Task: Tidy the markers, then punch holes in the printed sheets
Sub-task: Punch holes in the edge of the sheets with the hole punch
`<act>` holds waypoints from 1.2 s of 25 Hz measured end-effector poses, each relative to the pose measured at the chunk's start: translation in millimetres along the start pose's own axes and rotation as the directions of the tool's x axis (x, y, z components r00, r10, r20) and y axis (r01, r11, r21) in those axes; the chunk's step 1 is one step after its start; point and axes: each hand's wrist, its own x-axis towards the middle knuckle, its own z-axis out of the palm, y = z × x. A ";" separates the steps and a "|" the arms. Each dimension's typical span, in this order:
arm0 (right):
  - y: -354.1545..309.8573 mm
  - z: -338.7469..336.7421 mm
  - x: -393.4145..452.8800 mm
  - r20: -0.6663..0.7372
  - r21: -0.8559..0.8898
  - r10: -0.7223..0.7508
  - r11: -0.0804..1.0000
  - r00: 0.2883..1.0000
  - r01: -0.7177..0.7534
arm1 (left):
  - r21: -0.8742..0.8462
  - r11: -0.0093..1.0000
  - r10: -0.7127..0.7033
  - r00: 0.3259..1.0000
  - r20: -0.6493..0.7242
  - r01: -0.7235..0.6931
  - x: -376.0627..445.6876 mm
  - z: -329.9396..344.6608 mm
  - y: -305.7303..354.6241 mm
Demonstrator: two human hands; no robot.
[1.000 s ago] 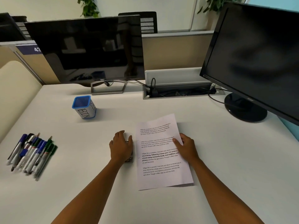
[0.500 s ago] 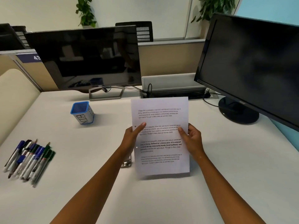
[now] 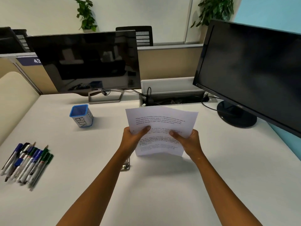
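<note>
Closest in, both forearms are reaching forward over the white surface (image 3: 162,193), and a small metal punch (image 3: 125,165) is sitting on it, partly hidden behind the left wrist. Just above it, the left hand (image 3: 133,137) is pinching the sheets' (image 3: 161,126) left edge, thumb on top, while the right hand (image 3: 189,142) is gripping the right edge the same way, so the sheets are hanging in the air, bowed and fanning slightly at the top. This is looking like the punching step: the next move is probably calling for squaring the stack and feeding one edge into the punch. Off to the left, though, the markers (image 3: 26,163) are lying loose in a heap on the surface, well apart from the hands, so that tidying is looking undone. Further back, the blue-rimmed bin (image 3: 81,118) is standing upright, with nothing showing above its rim; its inside is too dim to read. Beyond it, two dark monitors (image 3: 88,62) are standing.
</note>
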 end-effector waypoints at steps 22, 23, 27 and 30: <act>46.1 4.7 -18.7 -0.179 0.073 0.126 0.991 0.976 -0.114 | -0.694 0.717 -0.206 0.971 -0.120 0.066 -10.9 12.7 -25.7; 45.5 -4.0 -18.3 -0.179 0.043 0.118 0.993 0.977 -0.113 | -0.700 0.710 -0.244 0.959 -0.143 0.076 -10.1 2.9 -24.8; 43.6 -41.5 -17.7 -0.170 -0.037 0.138 0.989 0.976 -0.147 | -0.565 0.794 -0.339 0.935 -0.104 0.225 -4.4 -34.7 -17.2; 40.9 -61.0 -17.3 -0.140 -0.068 0.163 0.982 0.977 -0.173 | -0.328 0.871 -0.394 0.919 -0.023 0.366 1.6 -53.6 -16.8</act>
